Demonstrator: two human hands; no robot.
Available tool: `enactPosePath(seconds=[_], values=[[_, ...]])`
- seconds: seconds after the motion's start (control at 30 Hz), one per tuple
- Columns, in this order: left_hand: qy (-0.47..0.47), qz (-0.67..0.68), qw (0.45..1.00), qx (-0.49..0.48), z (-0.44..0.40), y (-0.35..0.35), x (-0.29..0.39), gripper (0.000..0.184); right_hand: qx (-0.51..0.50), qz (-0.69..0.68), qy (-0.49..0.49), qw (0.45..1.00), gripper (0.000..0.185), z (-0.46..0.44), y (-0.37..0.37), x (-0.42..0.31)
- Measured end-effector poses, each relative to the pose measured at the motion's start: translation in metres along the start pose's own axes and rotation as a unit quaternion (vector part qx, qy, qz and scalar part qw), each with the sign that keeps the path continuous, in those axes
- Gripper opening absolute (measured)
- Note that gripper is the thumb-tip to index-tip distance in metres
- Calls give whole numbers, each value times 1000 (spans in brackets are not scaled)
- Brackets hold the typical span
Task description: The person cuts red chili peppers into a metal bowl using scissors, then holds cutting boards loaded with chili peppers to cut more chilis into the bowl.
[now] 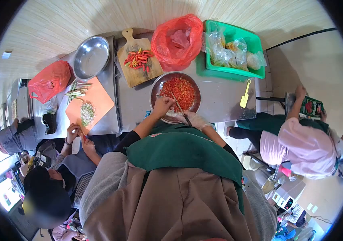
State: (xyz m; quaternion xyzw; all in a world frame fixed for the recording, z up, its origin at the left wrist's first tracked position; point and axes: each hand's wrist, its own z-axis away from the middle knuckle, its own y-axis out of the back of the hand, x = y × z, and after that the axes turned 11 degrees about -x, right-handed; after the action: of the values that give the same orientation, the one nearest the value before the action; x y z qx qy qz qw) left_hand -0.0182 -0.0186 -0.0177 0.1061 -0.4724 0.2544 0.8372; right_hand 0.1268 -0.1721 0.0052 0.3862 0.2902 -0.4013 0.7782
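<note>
A round metal bowl (154,89) at the table's front edge holds chopped red chili (183,90), with some pale pieces near its front rim. My left hand (163,105) is bare and closed over the bowl's left front part; what its fingers pinch is too small to make out. In my right hand (194,119), which wears a clear glove, is the dark handle of a knife (178,103). The blade points forward and left over the chili, close to my left fingertips.
Behind the bowl lie a wooden board (133,76) with whole chilies, a red plastic bag (177,52) and a green tray (262,74) of bagged food. A yellow scoop (245,96) lies right. Co-workers stand left, beside an orange board (103,100), and right.
</note>
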Motion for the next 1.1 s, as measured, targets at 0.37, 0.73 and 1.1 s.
enactPosePath(seconds=[0.37,0.73,1.1], values=[[-155,-354,874,296,-24,51,65,25,42,-77,-58,994,31,16,7,-23],[-76,-450,835,308,-45,95,76,22,68,-386,-39,919,25,35,17,-34],[-22,133,991,-20,4,6,31,26,85,-67,-51,993,42,11,13,-44]])
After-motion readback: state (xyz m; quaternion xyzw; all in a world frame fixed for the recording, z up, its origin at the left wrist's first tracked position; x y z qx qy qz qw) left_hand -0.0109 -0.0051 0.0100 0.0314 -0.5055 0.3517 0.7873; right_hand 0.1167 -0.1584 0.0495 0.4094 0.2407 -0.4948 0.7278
